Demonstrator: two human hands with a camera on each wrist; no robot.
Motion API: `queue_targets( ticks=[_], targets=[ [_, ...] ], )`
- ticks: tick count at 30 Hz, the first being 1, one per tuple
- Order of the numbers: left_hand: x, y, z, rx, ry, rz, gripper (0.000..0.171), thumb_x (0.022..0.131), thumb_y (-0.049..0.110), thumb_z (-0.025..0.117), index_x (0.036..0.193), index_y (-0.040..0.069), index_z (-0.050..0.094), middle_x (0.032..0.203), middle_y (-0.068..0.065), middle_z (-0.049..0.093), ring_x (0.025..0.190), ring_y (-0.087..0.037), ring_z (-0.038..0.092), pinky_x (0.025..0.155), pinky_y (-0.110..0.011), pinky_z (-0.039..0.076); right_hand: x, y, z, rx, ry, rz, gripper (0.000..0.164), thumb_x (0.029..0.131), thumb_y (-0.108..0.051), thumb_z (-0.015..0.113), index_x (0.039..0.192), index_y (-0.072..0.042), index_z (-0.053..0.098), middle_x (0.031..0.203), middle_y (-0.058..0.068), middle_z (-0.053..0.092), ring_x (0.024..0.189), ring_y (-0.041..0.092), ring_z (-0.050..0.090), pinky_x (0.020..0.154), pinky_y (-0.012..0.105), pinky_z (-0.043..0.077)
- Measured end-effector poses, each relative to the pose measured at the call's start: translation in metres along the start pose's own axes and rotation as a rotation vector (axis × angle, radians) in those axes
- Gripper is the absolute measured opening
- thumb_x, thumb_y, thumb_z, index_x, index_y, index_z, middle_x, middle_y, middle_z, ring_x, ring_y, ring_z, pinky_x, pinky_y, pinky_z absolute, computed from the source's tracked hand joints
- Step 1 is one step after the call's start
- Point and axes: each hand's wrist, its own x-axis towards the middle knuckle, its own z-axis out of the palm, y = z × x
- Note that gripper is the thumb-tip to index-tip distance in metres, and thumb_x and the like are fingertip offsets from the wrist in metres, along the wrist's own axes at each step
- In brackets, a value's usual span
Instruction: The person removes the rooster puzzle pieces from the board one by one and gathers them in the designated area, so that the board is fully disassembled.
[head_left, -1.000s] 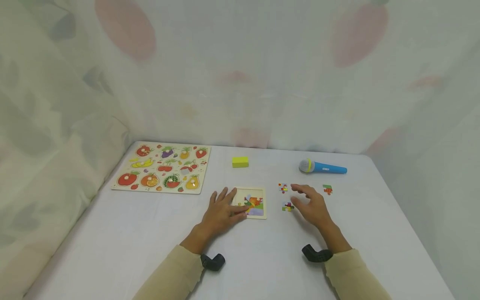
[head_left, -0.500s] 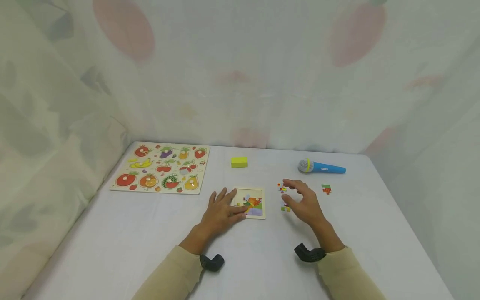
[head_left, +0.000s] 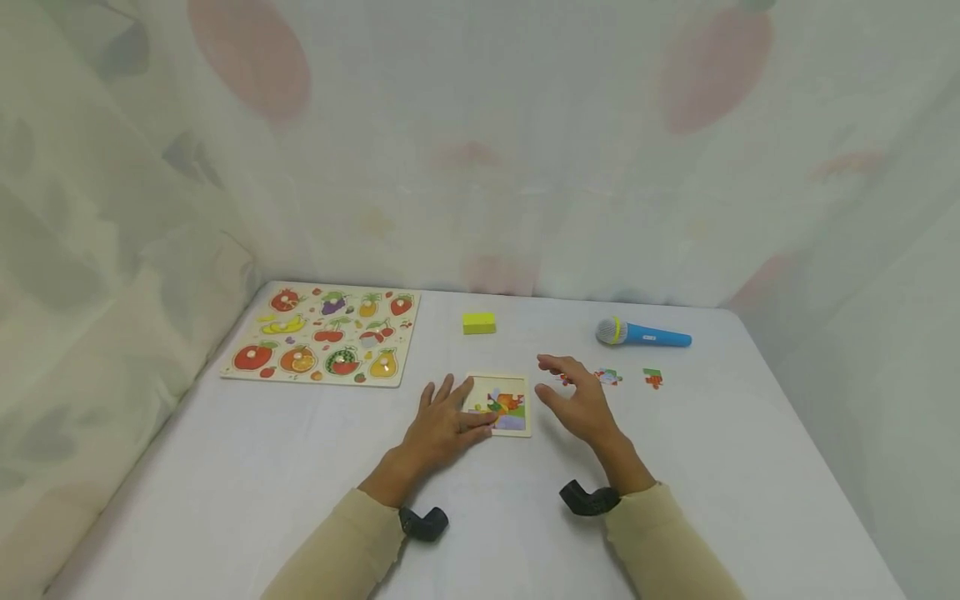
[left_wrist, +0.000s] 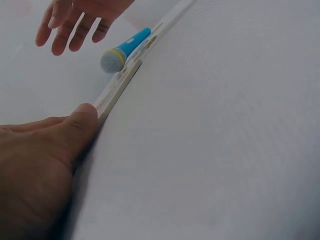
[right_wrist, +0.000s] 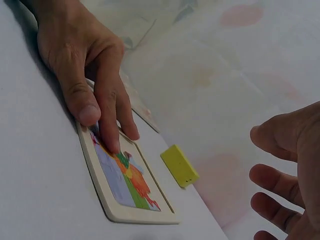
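Observation:
My left hand [head_left: 442,429] rests on the left side of a small wooden-framed jigsaw tray [head_left: 527,408], fingers spread over part of its picture. In the right wrist view, a fingertip touches the assembled pieces [right_wrist: 131,176], which show an orange and green figure. My right hand [head_left: 583,404] hovers just right of the tray with thumb and fingers apart. Nothing shows between them. A jigsaw piece [head_left: 608,377] lies beyond the hand, and another jigsaw piece [head_left: 564,380] is mostly hidden by its fingers. Farther right lies a green and orange jigsaw piece [head_left: 652,378].
A fruit peg puzzle board [head_left: 318,335] lies at the back left. Behind the tray is a yellow block [head_left: 478,323]. A blue toy microphone [head_left: 645,334] lies at the back right. Patterned curtain cloth [head_left: 480,150] stands behind the white table [head_left: 510,517].
My right hand has moved left toward the tray, its fingers still apart. One piece now shows beyond it, and a nearer piece is no longer visible. The left hand has stayed put.

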Motion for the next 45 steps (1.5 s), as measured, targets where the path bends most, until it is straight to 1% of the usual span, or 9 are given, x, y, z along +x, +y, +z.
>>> queue_targets(
  ticks=[7, 14, 17, 22, 25, 29, 33, 41, 45],
  targets=[
    [0.001, -0.001, -0.002, -0.003, -0.020, -0.001, 0.031, 0.093, 0.052, 0.056, 0.122, 0.045, 0.064, 0.154, -0.011, 0.030, 0.142, -0.039, 0.012, 0.110, -0.057, 0.002, 0.006, 0.008, 0.017, -0.046, -0.018, 0.044, 0.040, 0.088, -0.012, 0.070, 0.127, -0.012, 0.062, 0.115, 0.002, 0.064, 0.109, 0.021, 0.052, 0.089, 0.053, 0.041],
    [0.003, -0.003, 0.000, -0.005, -0.024, 0.018, 0.030, 0.093, 0.052, 0.057, 0.121, 0.046, 0.064, 0.154, -0.011, 0.029, 0.142, -0.039, 0.011, 0.110, -0.057, 0.001, 0.010, 0.015, 0.032, -0.040, -0.038, 0.073, 0.040, 0.087, -0.010, 0.070, 0.126, -0.007, 0.062, 0.114, 0.003, 0.064, 0.108, 0.022, 0.053, 0.090, 0.050, 0.041],
    [0.003, -0.003, -0.001, -0.014, -0.001, 0.023, 0.029, 0.092, 0.050, 0.060, 0.119, 0.045, 0.067, 0.153, -0.011, 0.032, 0.142, -0.039, 0.015, 0.110, -0.058, 0.004, 0.011, 0.017, 0.037, -0.028, -0.045, 0.059, 0.041, 0.086, -0.010, 0.071, 0.126, -0.005, 0.062, 0.113, 0.005, 0.065, 0.108, 0.025, 0.054, 0.089, 0.050, 0.041],
    [0.003, -0.002, -0.004, -0.035, 0.047, 0.008, 0.027, 0.088, 0.049, 0.065, 0.112, 0.041, 0.072, 0.150, -0.009, 0.038, 0.141, -0.037, 0.021, 0.109, -0.058, 0.010, 0.011, 0.020, 0.043, 0.015, -0.066, 0.017, 0.041, 0.086, -0.008, 0.071, 0.125, -0.002, 0.062, 0.113, 0.013, 0.064, 0.107, 0.033, 0.055, 0.089, 0.052, 0.041],
    [0.002, -0.002, -0.004, -0.049, 0.065, 0.008, 0.026, 0.086, 0.046, 0.068, 0.109, 0.037, 0.075, 0.149, -0.009, 0.040, 0.140, -0.037, 0.023, 0.109, -0.059, 0.011, 0.010, 0.021, 0.046, 0.008, -0.084, 0.021, 0.042, 0.085, -0.007, 0.071, 0.125, -0.002, 0.062, 0.112, 0.015, 0.064, 0.107, 0.031, 0.056, 0.092, 0.051, 0.042],
    [0.001, -0.004, -0.004, -0.072, 0.087, 0.024, 0.023, 0.085, 0.043, 0.070, 0.105, 0.034, 0.077, 0.148, -0.010, 0.041, 0.139, -0.039, 0.024, 0.109, -0.060, 0.011, 0.008, 0.023, 0.049, -0.026, -0.112, 0.053, 0.042, 0.085, -0.011, 0.072, 0.125, -0.004, 0.063, 0.113, 0.012, 0.065, 0.109, 0.026, 0.056, 0.095, 0.048, 0.041],
    [0.001, -0.005, -0.004, -0.106, 0.104, 0.037, 0.019, 0.083, 0.042, 0.073, 0.101, 0.034, 0.078, 0.147, -0.011, 0.042, 0.139, -0.040, 0.025, 0.109, -0.059, 0.011, 0.006, 0.026, 0.053, -0.028, -0.140, 0.074, 0.042, 0.086, -0.014, 0.073, 0.126, -0.004, 0.063, 0.113, 0.011, 0.064, 0.110, 0.026, 0.055, 0.097, 0.047, 0.039],
    [0.001, -0.008, -0.002, -0.106, 0.106, 0.050, 0.018, 0.082, 0.041, 0.075, 0.099, 0.034, 0.078, 0.147, -0.011, 0.042, 0.138, -0.040, 0.027, 0.108, -0.059, 0.012, 0.006, 0.034, 0.061, -0.107, -0.160, 0.019, 0.042, 0.084, -0.013, 0.069, 0.125, -0.006, 0.064, 0.112, 0.008, 0.066, 0.104, 0.027, 0.056, 0.091, 0.048, 0.042],
    [0.002, -0.008, -0.001, -0.110, 0.100, 0.038, 0.019, 0.083, 0.042, 0.074, 0.100, 0.035, 0.078, 0.147, -0.010, 0.042, 0.139, -0.040, 0.025, 0.109, -0.058, 0.011, 0.007, 0.034, 0.063, -0.195, -0.197, 0.023, 0.045, 0.082, -0.014, 0.069, 0.127, -0.009, 0.064, 0.115, 0.005, 0.066, 0.103, 0.025, 0.054, 0.089, 0.049, 0.038]
  ],
)
